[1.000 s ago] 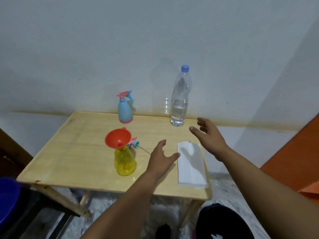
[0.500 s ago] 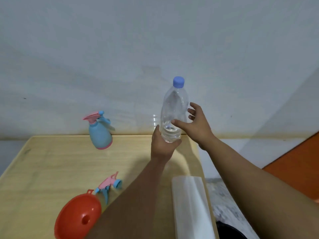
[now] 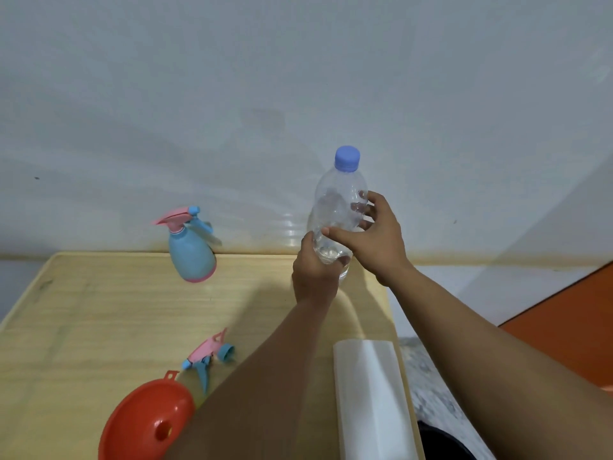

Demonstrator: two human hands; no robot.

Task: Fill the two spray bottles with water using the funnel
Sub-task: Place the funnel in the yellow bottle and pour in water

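A clear water bottle (image 3: 341, 207) with a purple cap stands at the back right of the wooden table (image 3: 99, 320), partly filled. My left hand (image 3: 315, 277) grips its lower part. My right hand (image 3: 374, 234) curls round its middle from the right. A blue spray bottle (image 3: 190, 254) with a pink trigger head stands at the back, to the left. A red funnel (image 3: 146, 423) sits at the near edge; what it rests in is hidden. A loose pink and blue spray head (image 3: 209, 355) lies on the table beside the funnel.
A folded white cloth (image 3: 371, 400) lies along the table's right edge. A pale wall stands right behind the table. An orange surface (image 3: 564, 313) and a dark bin (image 3: 441, 443) are off the table to the right.
Both hands reached across the table to the water bottle and took hold of it. The view moved forward and closer, so the yellow bottle under the funnel dropped out of sight.
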